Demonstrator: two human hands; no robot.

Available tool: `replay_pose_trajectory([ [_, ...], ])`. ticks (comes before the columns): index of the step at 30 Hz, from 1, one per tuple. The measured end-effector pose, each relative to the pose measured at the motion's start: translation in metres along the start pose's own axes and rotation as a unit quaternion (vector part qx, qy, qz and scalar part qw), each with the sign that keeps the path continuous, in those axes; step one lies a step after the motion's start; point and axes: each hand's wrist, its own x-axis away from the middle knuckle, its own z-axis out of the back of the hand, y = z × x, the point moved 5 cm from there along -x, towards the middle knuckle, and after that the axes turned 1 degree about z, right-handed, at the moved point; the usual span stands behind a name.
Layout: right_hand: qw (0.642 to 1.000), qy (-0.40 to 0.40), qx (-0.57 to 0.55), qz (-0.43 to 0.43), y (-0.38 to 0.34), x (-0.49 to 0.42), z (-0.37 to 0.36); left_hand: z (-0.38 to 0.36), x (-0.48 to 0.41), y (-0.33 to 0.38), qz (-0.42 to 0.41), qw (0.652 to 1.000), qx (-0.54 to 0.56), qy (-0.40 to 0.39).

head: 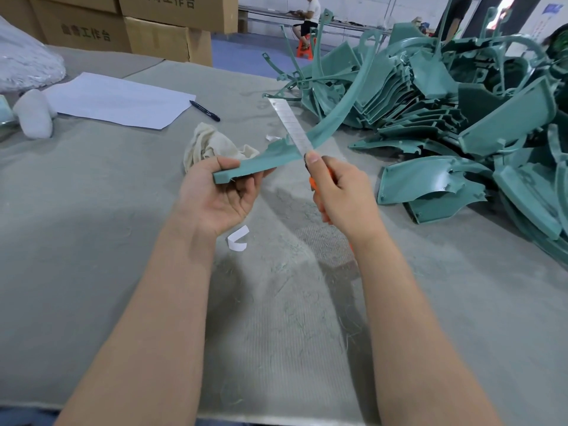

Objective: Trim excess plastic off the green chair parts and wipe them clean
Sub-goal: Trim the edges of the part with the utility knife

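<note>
Chair part (264, 161), judged light and stiff, is clamped at its flat end by the left grip (221, 192); the knife (292, 126) is clenched in the right grip (344, 192).

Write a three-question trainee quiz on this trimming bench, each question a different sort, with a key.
1. True or false: the right hand grips the knife.
2. Fill in: the left hand holds a curved ____ chair part.
3. The cloth lies: A) on the table; B) on the sheet of paper; C) on the heap of parts.
Key: 1 true; 2 green; 3 A.
</note>
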Motion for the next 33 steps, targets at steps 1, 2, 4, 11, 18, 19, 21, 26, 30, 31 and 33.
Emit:
replay_pose_trajectory([
  [1,1.000,0.001,-0.001,-0.002,0.000,0.000,0.000,-0.001,0.000,0.000,-0.002,1.000,0.004,0.002],
  [2,1.000,0.002,-0.002,-0.004,0.000,0.000,0.001,-0.001,0.000,-0.001,-0.005,1.000,0.005,0.003],
  [4,1.000,0.003,-0.011,-0.012,0.000,0.001,0.001,-0.003,0.001,-0.002,-0.012,1.000,0.008,0.001],
  [11,0.999,-0.041,-0.024,-0.014,-0.005,0.003,-0.008,-0.004,0.000,-0.002,-0.034,0.999,0.030,0.000],
  [18,0.992,-0.119,0.024,0.036,-0.023,0.012,-0.040,-0.005,-0.004,0.002,-0.079,0.993,0.087,-0.005],
  [19,0.991,-0.127,0.027,0.040,-0.026,0.013,-0.043,-0.006,-0.004,0.002,-0.074,0.993,0.092,-0.014],
  [21,0.987,-0.147,0.029,0.050,-0.030,0.016,-0.048,-0.006,-0.004,0.001,-0.059,0.991,0.116,-0.031],
  [26,0.990,-0.135,-0.048,0.010,-0.028,0.013,-0.036,-0.010,-0.002,0.002,-0.068,0.993,0.091,-0.036],
  [30,0.997,0.038,-0.065,-0.028,-0.011,0.001,0.004,-0.012,0.001,0.000,-0.051,0.991,0.108,-0.059],
  [31,0.996,0.069,-0.054,-0.035,-0.006,0.000,0.011,-0.012,0.001,0.000,-0.047,0.991,0.111,-0.063],
  [33,0.994,0.096,-0.032,-0.047,0.002,-0.001,0.015,-0.013,0.001,0.000,-0.041,0.990,0.114,-0.071],
])
